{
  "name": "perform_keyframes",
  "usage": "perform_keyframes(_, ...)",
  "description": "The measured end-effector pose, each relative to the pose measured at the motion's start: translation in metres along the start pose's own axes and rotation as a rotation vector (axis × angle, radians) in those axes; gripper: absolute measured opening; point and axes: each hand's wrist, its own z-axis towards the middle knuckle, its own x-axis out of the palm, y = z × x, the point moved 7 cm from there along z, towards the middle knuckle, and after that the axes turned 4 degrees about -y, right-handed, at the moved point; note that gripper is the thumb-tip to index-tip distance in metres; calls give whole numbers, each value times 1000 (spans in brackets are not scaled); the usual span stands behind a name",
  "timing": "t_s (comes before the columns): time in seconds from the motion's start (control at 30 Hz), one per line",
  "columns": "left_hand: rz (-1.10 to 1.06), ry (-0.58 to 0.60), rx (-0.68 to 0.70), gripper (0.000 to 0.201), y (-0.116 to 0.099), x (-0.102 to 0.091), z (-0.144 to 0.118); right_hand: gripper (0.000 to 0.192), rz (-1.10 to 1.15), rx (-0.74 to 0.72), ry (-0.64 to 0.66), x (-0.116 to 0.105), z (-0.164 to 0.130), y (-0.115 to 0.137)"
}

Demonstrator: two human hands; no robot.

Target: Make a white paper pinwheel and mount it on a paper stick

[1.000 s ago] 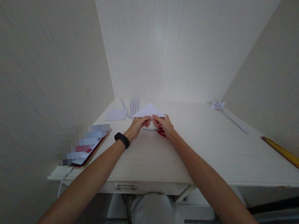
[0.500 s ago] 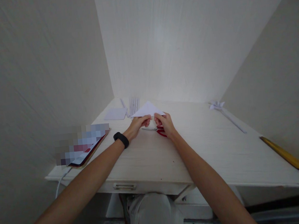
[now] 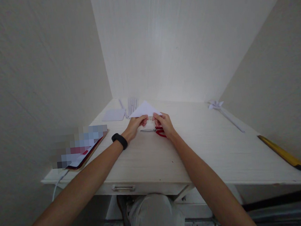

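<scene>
No text, label, brand, number or sign can be read anywhere. The screen of the phone (image 3: 82, 152), lying on the worktop (image 3: 222, 149) at 9 o'clock from the hands, is blurred into blocks, and the white paper triangle (image 3: 145, 110) shows no print.

Red scissors (image 3: 159, 131) are lying right under the hands, blocking the spot there. Behind, paper strips (image 3: 131, 106) and a paper square (image 3: 113, 115) are crowding the back left. A tablet (image 3: 83, 150) is filling the left edge. The table (image 3: 211, 146) is staying open on the right, up to the yellow ruler (image 3: 282, 152).
</scene>
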Motion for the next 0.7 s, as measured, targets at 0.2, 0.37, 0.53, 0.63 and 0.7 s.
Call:
perform_keyframes(0.2,12,0,-11,21,0,-1,-1,30,-10,-10,-28,-5,1,2)
perform_keyframes(0.37,17,113,-41,27,5,8,-4,30,-28,-27,-19,-5,0,8)
perform_keyframes(0.53,38,88,-47,29,8,6,-2,32,-28,-6,42,3,0,3)
perform_keyframes(0.63,37,48,-14,25,4,4,-1,36,-21,-10,57,6,0,1)
perform_keyframes(0.7,33,23,-8,23,1,2,-1,37,-28,-9,57,7,0,1)
